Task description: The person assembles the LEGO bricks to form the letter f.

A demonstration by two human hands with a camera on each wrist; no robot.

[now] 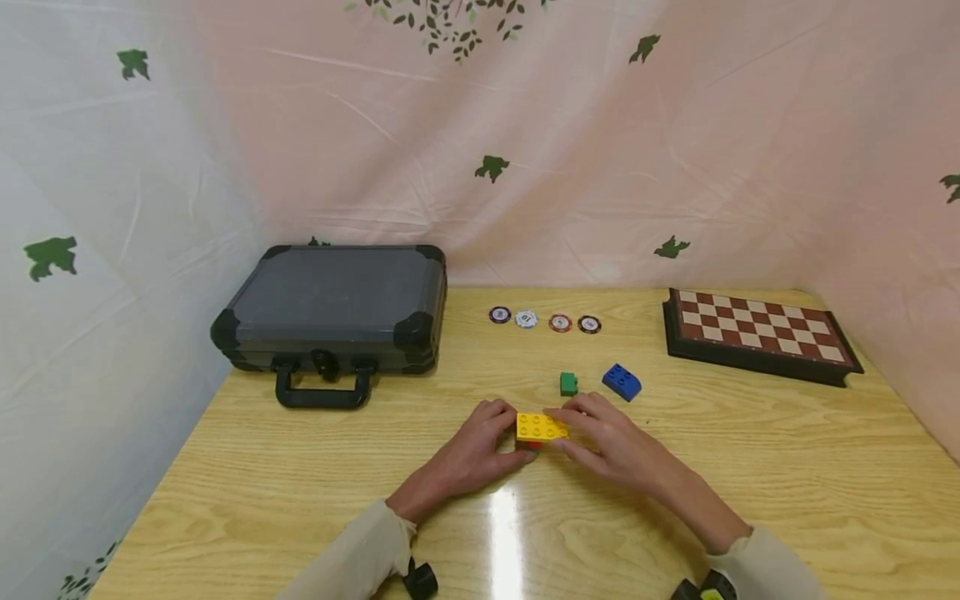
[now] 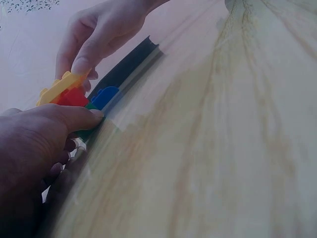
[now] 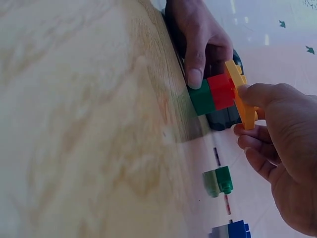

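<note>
A small stack of toy building bricks stands on the table between both hands. Its bottom is a green brick (image 3: 201, 100), with a red brick (image 3: 221, 91) above it and a flat yellow brick (image 1: 535, 426) on top. My left hand (image 1: 480, 446) grips the green base, thumb along the near side. With thumb and fingers my right hand (image 1: 617, 439) pinches the right end of the yellow brick, which looks slightly tilted over the red one in the right wrist view. Just beyond lie a small loose green brick (image 1: 568, 384) and a blue brick (image 1: 622, 382).
A grey case (image 1: 330, 292) with a black handle lies at the back left. Several poker chips (image 1: 560, 322) form a row near the back cloth. To the back right sits a checkered board box (image 1: 761, 329). Cloth (image 1: 570, 125) hangs behind the wooden table (image 1: 247, 492).
</note>
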